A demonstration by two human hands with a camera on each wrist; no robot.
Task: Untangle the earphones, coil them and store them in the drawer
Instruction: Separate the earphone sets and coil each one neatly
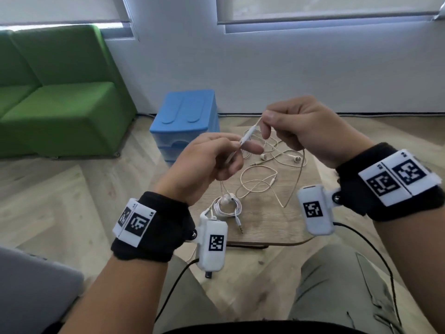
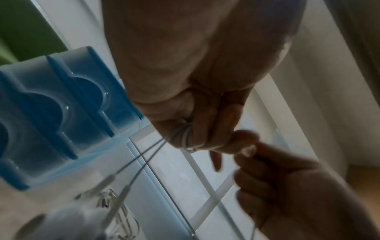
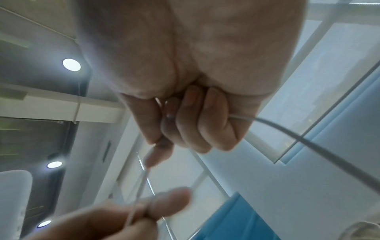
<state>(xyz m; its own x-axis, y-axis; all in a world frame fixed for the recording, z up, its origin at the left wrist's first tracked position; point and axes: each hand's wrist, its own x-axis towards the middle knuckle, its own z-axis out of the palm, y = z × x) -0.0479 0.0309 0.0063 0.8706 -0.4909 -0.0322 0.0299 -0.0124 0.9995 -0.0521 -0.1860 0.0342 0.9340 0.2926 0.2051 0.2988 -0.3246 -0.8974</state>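
Observation:
Both hands are raised over a small wooden table (image 1: 277,225). Between them runs a white earphone cable with a slim inline remote (image 1: 248,136). My left hand (image 1: 240,147) pinches its lower end, and two thin strands (image 2: 144,155) hang from that fist. My right hand (image 1: 263,124) pinches the upper end between thumb and forefinger (image 3: 158,146); a cream cable (image 1: 298,179) trails from its curled fingers down to the table. Loose tangled earphones (image 1: 272,155) lie under the hands. A coiled white set (image 1: 226,206) lies nearer me. The blue drawer unit (image 1: 185,121) stands shut behind the left hand.
A green sofa (image 1: 60,92) fills the back left, on the wooden floor (image 1: 60,189). The white wall and windows lie behind the table. My knees (image 1: 337,285) sit just under the table's near edge. The drawer fronts (image 2: 61,105) show in the left wrist view.

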